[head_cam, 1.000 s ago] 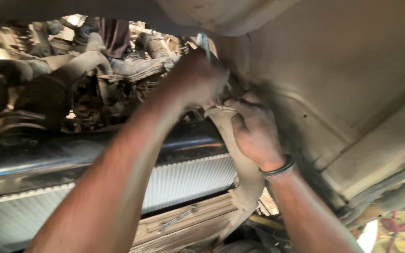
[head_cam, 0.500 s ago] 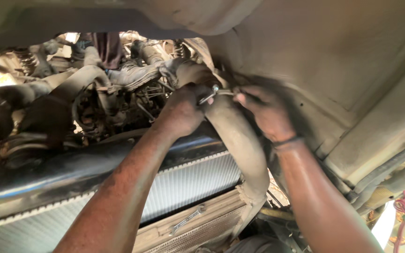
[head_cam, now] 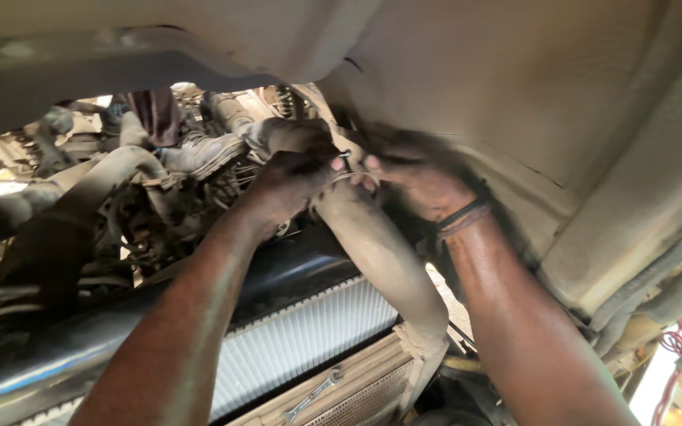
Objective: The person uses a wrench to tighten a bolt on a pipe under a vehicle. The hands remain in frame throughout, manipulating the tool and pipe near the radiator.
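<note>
Hands (head_cam: 294, 181) (head_cam: 416, 181) crowd hose (head_cam: 372, 244) clamp (head_cam: 346, 162) beneath body panel (head_cam: 530, 95).

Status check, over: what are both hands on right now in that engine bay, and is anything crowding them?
Left hand and right hand both closed on the hose near its clamp. Body panel close beside the right hand.

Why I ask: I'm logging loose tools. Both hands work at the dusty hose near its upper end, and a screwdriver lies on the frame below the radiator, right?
Not quite. The head view shows a spanner, not a screwdriver, lying on the frame below the radiator. The rest holds: the left hand and right hand work at the dusty hose near its upper end.
</note>
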